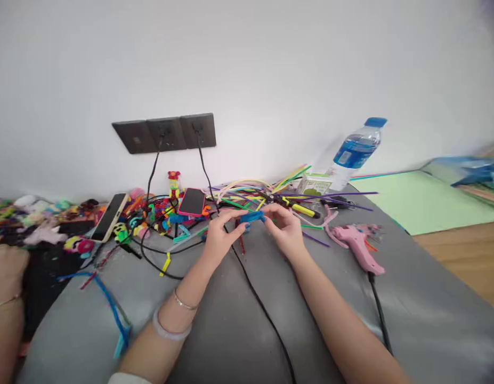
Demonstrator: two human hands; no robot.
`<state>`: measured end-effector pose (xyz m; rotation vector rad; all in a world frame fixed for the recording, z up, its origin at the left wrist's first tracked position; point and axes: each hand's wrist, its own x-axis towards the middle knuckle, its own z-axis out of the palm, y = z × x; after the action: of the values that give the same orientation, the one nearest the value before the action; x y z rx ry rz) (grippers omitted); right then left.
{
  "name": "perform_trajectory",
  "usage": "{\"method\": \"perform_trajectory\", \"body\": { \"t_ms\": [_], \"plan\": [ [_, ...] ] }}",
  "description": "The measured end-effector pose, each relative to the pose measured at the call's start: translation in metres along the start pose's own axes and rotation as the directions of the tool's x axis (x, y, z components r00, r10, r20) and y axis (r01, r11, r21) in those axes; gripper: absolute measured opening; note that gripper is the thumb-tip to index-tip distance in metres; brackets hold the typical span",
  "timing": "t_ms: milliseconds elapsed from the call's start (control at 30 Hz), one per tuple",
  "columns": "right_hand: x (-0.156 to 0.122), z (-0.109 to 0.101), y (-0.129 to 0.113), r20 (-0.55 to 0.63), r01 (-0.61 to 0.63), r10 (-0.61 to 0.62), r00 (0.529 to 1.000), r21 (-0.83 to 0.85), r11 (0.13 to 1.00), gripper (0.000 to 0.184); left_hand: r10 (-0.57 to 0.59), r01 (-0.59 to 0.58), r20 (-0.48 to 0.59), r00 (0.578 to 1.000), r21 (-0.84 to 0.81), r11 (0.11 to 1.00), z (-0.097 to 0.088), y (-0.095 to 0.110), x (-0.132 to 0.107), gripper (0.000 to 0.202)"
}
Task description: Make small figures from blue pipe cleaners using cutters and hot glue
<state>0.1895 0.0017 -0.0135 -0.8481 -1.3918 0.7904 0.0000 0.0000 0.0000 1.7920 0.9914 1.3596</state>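
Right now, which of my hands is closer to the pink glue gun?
Right. Your right hand is left of the pink glue gun; your left hand is farther left, past the right one.

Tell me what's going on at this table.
A person is holding a small blue piece between the fingertips of the left hand and right hand, above the gray table. Colorful craft stems lie beyond the hands, near the wall. A pink glue gun lies to the right, unheld. At the left edge, another person's hand is partly in view.
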Motion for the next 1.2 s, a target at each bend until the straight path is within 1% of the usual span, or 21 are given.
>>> {"method": "perform_trajectory", "body": {
  "t_ms": [133, 300, 533, 667, 867, 1200],
  "plan": [
    [0.0005, 0.0003, -0.0013, -0.010, -0.011, 0.011, 1.000, 0.011, 1.000, 0.011, -0.039, 0.038, -0.026, 0.999, -0.044, 0.998, 0.0010, 0.0013, 0.0006, 0.026],
    [0.0005, -0.0003, -0.0021, -0.008, -0.025, 0.025, 1.000, 0.032, 0.999, 0.011, -0.063, 0.059, -0.062, 0.996, -0.071, 0.996, 0.0026, -0.0002, 0.0015, 0.020],
    [0.0009, -0.0014, -0.0002, 0.011, -0.026, 0.026, 1.000, 0.001, 1.000, 0.012, -0.059, 0.056, -0.074, 0.995, -0.043, 0.997, 0.0059, -0.0014, 0.0020, 0.021],
    [0.0008, -0.0012, 0.0003, 0.014, -0.021, 0.021, 1.000, -0.040, 0.999, 0.011, -0.064, 0.063, -0.086, 0.994, -0.014, 0.998, 0.0055, 0.0007, 0.0014, 0.025],
    [0.0006, -0.0016, 0.0012, 0.024, -0.025, 0.027, 0.999, -0.062, 0.998, 0.010, -0.062, 0.063, -0.097, 0.993, 0.005, 0.998, 0.0048, 0.0028, 0.0016, 0.027],
    [0.0007, -0.0025, 0.0003, 0.050, -0.051, 0.053, 0.997, -0.047, 0.998, 0.010, -0.084, 0.084, -0.090, 0.992, -0.007, 0.996, 0.0050, 0.0019, 0.0026, 0.025]
  ]
}}
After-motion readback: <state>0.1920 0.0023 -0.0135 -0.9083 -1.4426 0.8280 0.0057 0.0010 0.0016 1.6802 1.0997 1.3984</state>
